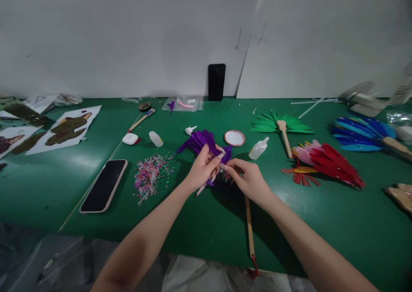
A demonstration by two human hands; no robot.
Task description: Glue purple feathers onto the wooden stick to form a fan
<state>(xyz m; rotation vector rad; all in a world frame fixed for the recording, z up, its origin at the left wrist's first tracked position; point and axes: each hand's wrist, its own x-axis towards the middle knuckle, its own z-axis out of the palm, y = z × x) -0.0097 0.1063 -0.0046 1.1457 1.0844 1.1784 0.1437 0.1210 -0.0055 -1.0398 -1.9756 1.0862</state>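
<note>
A purple feather fan (202,141) with a long wooden handle (249,232) lies on the green table (322,223) in front of me. My left hand (201,169) is closed in a pinch on the purple feathers near the fan's base. My right hand (247,178) is closed too, its fingertips meeting the left hand's at the same spot, above the top of the handle. What exactly sits between the fingertips is too small to make out.
Around the fan lie a white lid (234,138), two small glue bottles (258,148) (156,138), a pile of coloured scraps (148,176) and a phone (104,185). Green (281,124), red (325,159) and blue (360,133) feather fans lie to the right. Another phone (216,82) leans on the wall.
</note>
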